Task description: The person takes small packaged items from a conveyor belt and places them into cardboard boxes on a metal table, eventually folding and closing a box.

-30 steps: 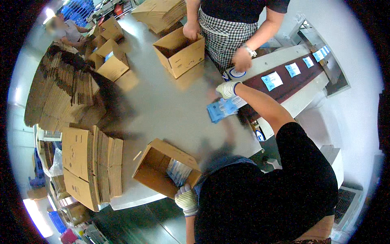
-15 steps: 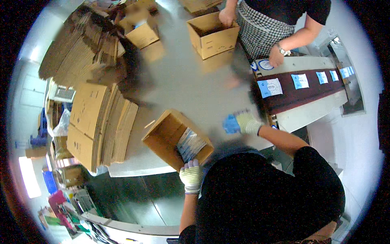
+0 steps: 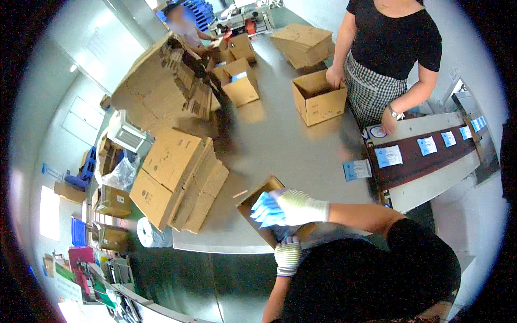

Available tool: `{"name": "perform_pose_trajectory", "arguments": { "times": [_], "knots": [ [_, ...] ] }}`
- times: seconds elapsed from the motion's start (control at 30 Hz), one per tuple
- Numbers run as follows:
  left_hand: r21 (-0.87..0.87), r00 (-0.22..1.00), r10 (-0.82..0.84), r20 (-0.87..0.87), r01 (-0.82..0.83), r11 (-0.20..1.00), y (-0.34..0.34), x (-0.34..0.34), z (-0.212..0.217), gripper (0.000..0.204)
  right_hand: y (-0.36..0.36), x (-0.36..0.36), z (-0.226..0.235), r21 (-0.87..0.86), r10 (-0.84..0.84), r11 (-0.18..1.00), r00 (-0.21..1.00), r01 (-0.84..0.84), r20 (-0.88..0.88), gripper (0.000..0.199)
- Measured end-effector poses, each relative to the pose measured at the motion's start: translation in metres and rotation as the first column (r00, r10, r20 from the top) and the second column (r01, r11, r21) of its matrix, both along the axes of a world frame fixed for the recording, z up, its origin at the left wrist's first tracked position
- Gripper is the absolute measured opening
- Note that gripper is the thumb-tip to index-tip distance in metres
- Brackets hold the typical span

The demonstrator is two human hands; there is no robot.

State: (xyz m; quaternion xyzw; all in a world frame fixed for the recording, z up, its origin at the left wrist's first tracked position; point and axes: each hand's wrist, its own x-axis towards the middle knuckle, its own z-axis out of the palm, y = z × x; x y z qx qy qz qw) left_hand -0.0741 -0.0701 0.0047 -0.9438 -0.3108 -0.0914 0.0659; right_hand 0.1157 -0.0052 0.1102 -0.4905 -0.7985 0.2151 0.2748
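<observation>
A: What changed?
B: The right hand (image 3: 296,207), out by the conveyor (image 3: 431,161) 1 second ago, now clamps blue packets (image 3: 266,210) over the box (image 3: 269,212). The left hand (image 3: 288,255) grips the box's near edge.
A: Meaning?
B: Packets are going in, probably. The box is open brown cardboard, tilted at the counter (image 3: 291,145) edge.

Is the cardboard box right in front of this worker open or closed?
Open. The cardboard box has its top flaps apart, and the right hand holds blue packets over the opening while the left hand steadies it.
</observation>
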Motion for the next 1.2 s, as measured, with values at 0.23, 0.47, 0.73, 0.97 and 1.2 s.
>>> {"name": "perform_pose_trajectory", "arguments": {
  "times": [0.23,0.47,0.73,0.97,1.2],
  "knots": [
    [0.031,0.995,-0.024,-0.097,0.027,0.999,-0.017,-0.009,-0.024,0.01,0.07,-0.066,-0.129,-0.192,-0.045,0.928,0.606,0.321,0.794,0.044],
    [-0.008,0.998,-0.016,-0.052,0.016,1.0,-0.018,-0.015,-0.02,0.009,0.049,-0.068,-0.14,-0.345,0.158,0.912,0.584,0.223,0.796,0.065],
    [-0.008,0.998,-0.036,-0.045,0.036,0.999,-0.001,0.002,-0.004,0.016,0.041,-0.037,-0.139,-0.455,0.141,0.857,0.739,0.241,0.658,0.051],
    [-0.077,0.991,0.014,-0.136,-0.025,0.997,-0.02,-0.004,-0.023,0.021,-0.012,-0.032,-0.07,-0.251,0.163,0.965,0.925,-0.077,0.342,0.055],
    [-0.115,0.997,0.08,-0.02,-0.082,0.99,-0.012,-0.008,-0.011,0.026,-0.063,0.031,-0.041,0.0,-0.112,0.994,0.984,0.113,-0.14,0.035]
  ]
}}
